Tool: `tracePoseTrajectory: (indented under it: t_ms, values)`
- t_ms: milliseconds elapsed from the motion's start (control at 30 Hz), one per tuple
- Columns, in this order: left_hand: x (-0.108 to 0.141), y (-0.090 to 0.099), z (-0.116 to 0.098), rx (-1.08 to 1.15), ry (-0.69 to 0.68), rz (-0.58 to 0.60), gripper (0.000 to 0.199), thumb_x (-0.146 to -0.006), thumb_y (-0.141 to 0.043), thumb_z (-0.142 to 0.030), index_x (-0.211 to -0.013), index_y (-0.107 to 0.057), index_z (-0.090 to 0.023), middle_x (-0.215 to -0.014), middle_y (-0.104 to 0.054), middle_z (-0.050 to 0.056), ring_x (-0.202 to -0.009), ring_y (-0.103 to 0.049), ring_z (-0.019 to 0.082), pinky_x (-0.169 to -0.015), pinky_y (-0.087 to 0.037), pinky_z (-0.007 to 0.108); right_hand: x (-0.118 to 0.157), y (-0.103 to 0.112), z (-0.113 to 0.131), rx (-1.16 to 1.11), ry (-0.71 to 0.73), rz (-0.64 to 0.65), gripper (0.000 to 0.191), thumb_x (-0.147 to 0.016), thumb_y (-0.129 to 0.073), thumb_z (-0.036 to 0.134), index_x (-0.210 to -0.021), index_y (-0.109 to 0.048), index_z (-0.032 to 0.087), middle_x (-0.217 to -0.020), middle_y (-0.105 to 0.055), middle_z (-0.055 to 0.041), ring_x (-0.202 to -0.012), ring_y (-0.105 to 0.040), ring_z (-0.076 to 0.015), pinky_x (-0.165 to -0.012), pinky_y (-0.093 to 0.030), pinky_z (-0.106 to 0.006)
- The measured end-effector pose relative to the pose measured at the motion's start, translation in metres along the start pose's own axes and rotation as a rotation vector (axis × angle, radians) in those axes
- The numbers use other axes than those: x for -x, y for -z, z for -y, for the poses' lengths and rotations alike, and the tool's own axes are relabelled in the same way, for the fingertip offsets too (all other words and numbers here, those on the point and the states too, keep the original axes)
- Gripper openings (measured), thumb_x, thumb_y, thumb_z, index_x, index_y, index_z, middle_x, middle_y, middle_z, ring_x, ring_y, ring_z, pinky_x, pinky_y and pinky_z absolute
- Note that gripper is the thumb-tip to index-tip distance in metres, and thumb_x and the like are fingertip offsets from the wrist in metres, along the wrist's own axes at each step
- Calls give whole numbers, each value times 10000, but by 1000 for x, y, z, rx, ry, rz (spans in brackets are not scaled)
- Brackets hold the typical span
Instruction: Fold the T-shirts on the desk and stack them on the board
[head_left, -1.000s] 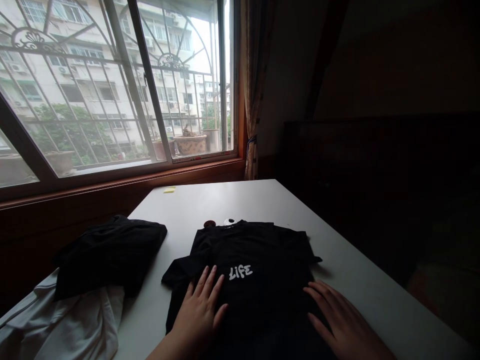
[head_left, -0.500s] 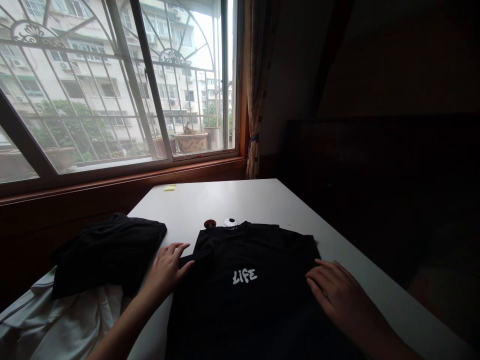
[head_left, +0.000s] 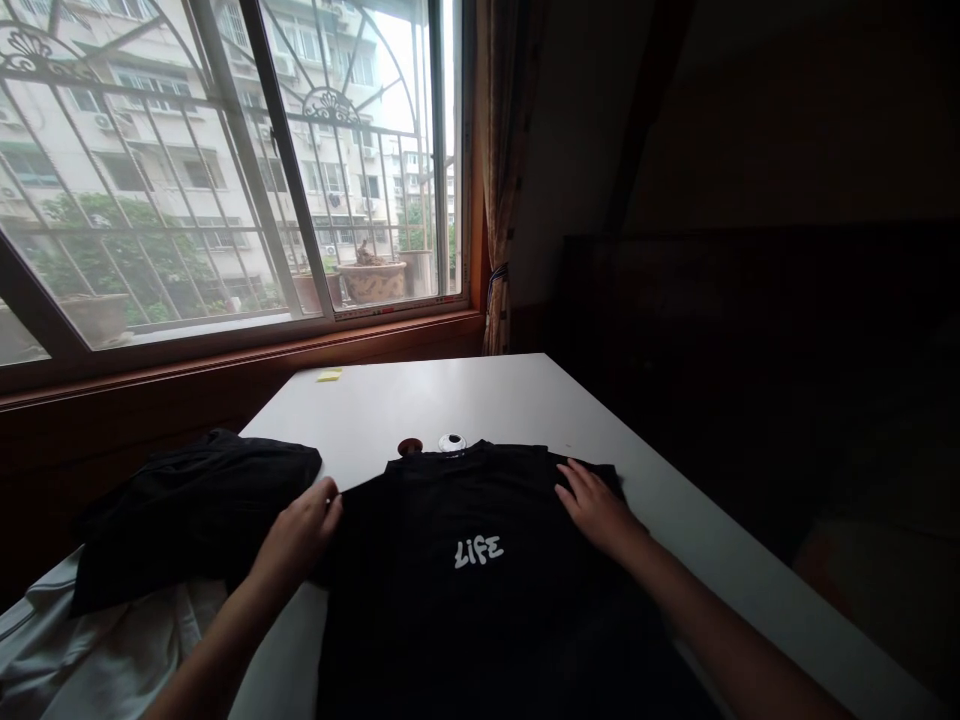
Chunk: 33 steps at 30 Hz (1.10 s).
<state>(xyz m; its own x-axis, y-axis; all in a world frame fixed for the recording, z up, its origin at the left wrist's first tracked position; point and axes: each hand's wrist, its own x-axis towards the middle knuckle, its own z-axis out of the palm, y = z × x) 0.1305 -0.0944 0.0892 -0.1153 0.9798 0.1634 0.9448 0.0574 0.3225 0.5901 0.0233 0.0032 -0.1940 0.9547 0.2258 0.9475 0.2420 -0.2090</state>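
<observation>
A black T-shirt [head_left: 420, 620] with white "life" lettering, upside down from here, lies spread on the white table [head_left: 480, 390], its neckline facing the window. At its left sleeve, my left hand [head_left: 304, 522] has its fingers closed on the sleeve edge. My right hand [head_left: 596, 505] rests on the right sleeve near the shoulder, palm down with fingers stretched out. The lower part of the shirt runs out of view at the bottom.
Left of the shirt lies a heap of black cloth [head_left: 187, 500] over white cloth [head_left: 112, 650]. A dark brown disc [head_left: 410, 447] and a white disc with a black spot [head_left: 452, 442] sit by the neckline. A yellow slip [head_left: 329, 375] lies at the far left corner.
The left sleeve, folded inward before, is now stretched outward with my left hand gripping its edge. My right hand has moved from the right sleeve's outer edge inward and up towards the shoulder.
</observation>
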Motion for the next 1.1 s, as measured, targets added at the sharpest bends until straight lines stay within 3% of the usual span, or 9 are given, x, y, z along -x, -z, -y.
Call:
tracePoseTrajectory:
  t_ms: [67, 200, 400, 533, 600, 700, 833, 967, 1100]
  values:
    - [-3, 17, 7, -111, 105, -7, 252, -1002, -352, -307, -1012, -591, -228, -1026, -697, 68, -883, -680, 217, -755, -492, 292, 6, -10, -11, 68, -26, 22, 586, -1031, -302, 447, -1483, -478, 118, -1592, -393, -165, -1473, -337, -339, -1189, -279, -540]
    - [-6, 36, 14, -282, 213, 123, 209, -956, -429, -276, -1049, -598, -194, -989, -706, 111, -877, -693, 252, -715, -486, 298, 10, -16, -26, 131, -68, 58, 599, -1032, -285, 474, -1514, -445, 157, -1623, -344, -144, -1503, -276, -340, -1194, -222, -581]
    - [-3, 25, 15, -383, 242, 220, 264, -962, -421, -267, -1119, -605, -160, -1025, -693, 160, -890, -698, 282, -699, -494, 326, 11, -13, -38, 170, -82, 87, 631, -1028, -254, 506, -1550, -394, 181, -1651, -285, -120, -1518, -239, -341, -1183, -212, -619]
    - [2, 15, 0, -471, 159, 179, 360, -987, -397, -283, -1271, -575, -150, -1259, -610, 206, -966, -678, 317, -726, -518, 387, 17, -12, -45, 199, -101, 89, 643, -1020, -267, 528, -1533, -425, 174, -1638, -316, -126, -1498, -284, -357, -1163, -256, -626]
    - [1, 6, -18, -484, 13, 116, 398, -1008, -362, -295, -1319, -572, -162, -1346, -571, 202, -1101, -628, 340, -781, -529, 409, 19, -9, -43, 223, -118, 56, 631, -1012, -298, 524, -1498, -477, 164, -1620, -352, -133, -1477, -314, -380, -1145, -280, -638]
    - [-11, -19, -52, -308, -197, 86, 443, -1025, -329, -300, -1355, -582, -146, -1400, -573, 190, -1265, -543, 347, -993, -474, 473, 14, -2, -26, 255, -65, -25, 578, -1003, -348, 467, -1445, -535, 145, -1596, -396, -141, -1468, -319, -385, -1167, -236, -633]
    - [-39, -71, -85, -236, -256, 145, 531, -1025, -385, -440, -1448, -519, -151, -1561, -448, 142, -1474, -346, 317, -1189, -305, 467, -9, 2, 18, 156, 86, 25, 579, -1016, -341, 420, -1487, -476, 111, -1617, -359, -139, -1495, -293, -309, -1230, -176, -501]
    - [-59, -107, -86, -222, -167, 134, 650, -1039, -284, -511, -1542, -376, -109, -1636, -274, 170, -1530, -204, 333, -1218, -186, 566, -34, -5, 62, -13, 179, 224, 609, -1039, -316, 465, -1538, -401, 126, -1644, -305, -119, -1524, -244, -268, -1239, -169, -426]
    - [-64, -108, -64, -227, -123, 132, 678, -1035, -253, -548, -1572, -319, -138, -1660, -204, 137, -1548, -140, 297, -1231, -119, 565, -45, -17, 78, -44, 282, 253, 615, -1048, -277, 530, -1568, -357, 211, -1671, -247, -64, -1548, -160, -243, -1251, -84, -450]
